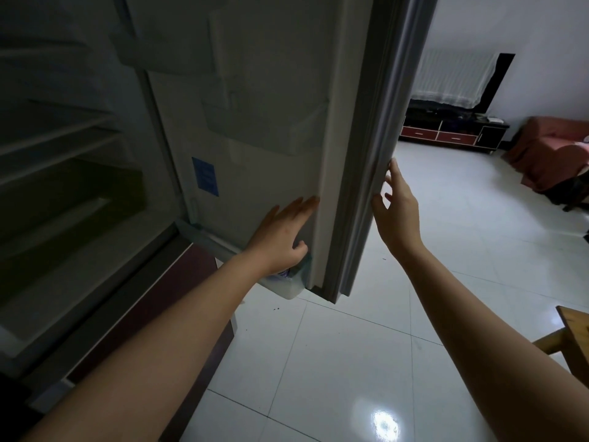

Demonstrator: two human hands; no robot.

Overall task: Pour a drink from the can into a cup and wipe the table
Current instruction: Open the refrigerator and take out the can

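Observation:
An open fridge door [264, 122] stands in front of me, its inner side facing left. My left hand [280, 234] rests flat on the inner face near the lower door shelf [287, 287], fingers spread, holding nothing. Just under that hand, in the shelf, sits something with a blue and white label [283, 273]; I cannot tell if it is the can. My right hand [396, 208] touches the door's outer edge [366, 173] with its fingers apart. No cup, cloth or table is in view.
The dark fridge interior with shelves [57, 154] fills the left. White floor tiles [350, 362] spread to the right. A TV cabinet [452, 132] stands at the far wall, a red sofa [551, 151] at the right, and a wooden furniture corner [570, 333] at the lower right.

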